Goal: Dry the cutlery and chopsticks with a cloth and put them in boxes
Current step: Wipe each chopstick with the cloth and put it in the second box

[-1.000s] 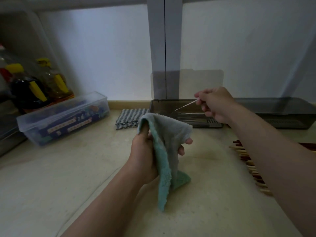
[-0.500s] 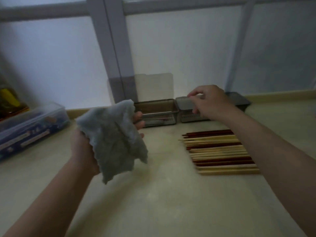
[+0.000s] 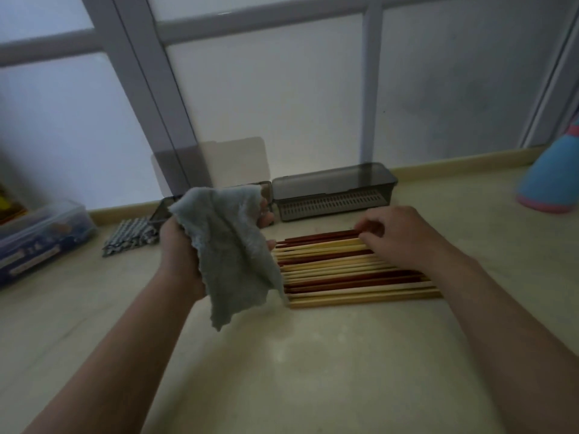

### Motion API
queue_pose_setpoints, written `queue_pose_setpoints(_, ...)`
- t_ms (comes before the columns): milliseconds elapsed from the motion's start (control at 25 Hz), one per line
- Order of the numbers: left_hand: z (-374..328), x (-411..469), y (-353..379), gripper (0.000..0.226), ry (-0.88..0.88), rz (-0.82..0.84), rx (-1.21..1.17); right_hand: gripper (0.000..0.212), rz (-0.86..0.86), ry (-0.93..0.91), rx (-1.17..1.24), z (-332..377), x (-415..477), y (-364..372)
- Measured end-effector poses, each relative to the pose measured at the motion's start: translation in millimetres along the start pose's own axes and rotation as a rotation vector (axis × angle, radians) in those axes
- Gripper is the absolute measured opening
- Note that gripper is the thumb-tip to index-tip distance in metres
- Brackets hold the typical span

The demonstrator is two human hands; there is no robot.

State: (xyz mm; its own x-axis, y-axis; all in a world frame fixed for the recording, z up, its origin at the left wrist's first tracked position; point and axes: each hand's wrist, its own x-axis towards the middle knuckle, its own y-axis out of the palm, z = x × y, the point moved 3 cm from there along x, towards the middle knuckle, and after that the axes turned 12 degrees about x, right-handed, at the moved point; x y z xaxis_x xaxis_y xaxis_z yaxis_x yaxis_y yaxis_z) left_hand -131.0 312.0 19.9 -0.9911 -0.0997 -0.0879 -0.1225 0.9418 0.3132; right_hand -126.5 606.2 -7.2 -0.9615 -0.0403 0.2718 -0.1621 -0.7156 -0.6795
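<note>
One left hand [image 3: 179, 255], one right hand [image 3: 404, 238], one fluffy cloth [image 3: 233, 255], one striped cloth [image 3: 128, 237], two dark boxes [image 3: 335, 191] [image 3: 161, 212], one clear box [image 3: 40, 238], one blue thing [image 3: 554, 180] at the right edge and a hard-to-count row of chopsticks [image 3: 344, 275] are showing.

Head-worn view faces forward and down, close over what seems a counter [image 3: 313, 371].

Home kitchen: chopsticks [image 3: 344, 274], cutlery box [image 3: 332, 186]

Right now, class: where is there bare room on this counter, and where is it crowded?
Free: the beige counter in front of the row of red and pale wooden chopsticks; also the stretch between the smoky grey lidded box and the blue-and-pink object. Crowded: the back edge, from the clear plastic box past the checked cloth.
</note>
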Motion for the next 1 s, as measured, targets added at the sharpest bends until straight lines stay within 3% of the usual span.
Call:
queue_pose_setpoints(80,8.7,-15.5,17.5,0.074,-0.015,0.045,0.038,0.018,0.028,-0.033,-0.084,-5.5,2.7,4.2)
queue_pose_setpoints(240,33.5,9.4,-3.9,0.051,-0.139,-0.099,0.052,0.025,0.051,-0.043,-0.235,-10.8,10.8,10.1)
queue_pose_setpoints(360,36.1,17.7,-13.6,0.059,-0.144,-0.123,0.08,0.029,0.145,-0.019,-0.301,-9.6,13.3,21.2)
queue_pose_setpoints(480,45.3,21.3,-16.0,0.048,-0.214,-0.122,0.073,0.029,0.189,0.011,-0.36,-5.9,14.0,26.0)
queue_pose_setpoints(720,41.8,16.8,-9.1,0.035,-0.096,-0.236,0.322,0.013,0.148,0.046,-0.32,-0.8,14.4,27.3)
queue_pose_setpoints(880,40.1,5.1,0.1,0.039,-0.249,-0.138,0.164,0.005,0.122,0.049,-0.27,-0.6,15.1,29.2)
queue_pose_setpoints(1000,42.2,14.6,-2.9,0.034,-0.295,-0.144,0.144,0.01,-0.039,-0.054,-0.173,8.4,15.1,19.3)
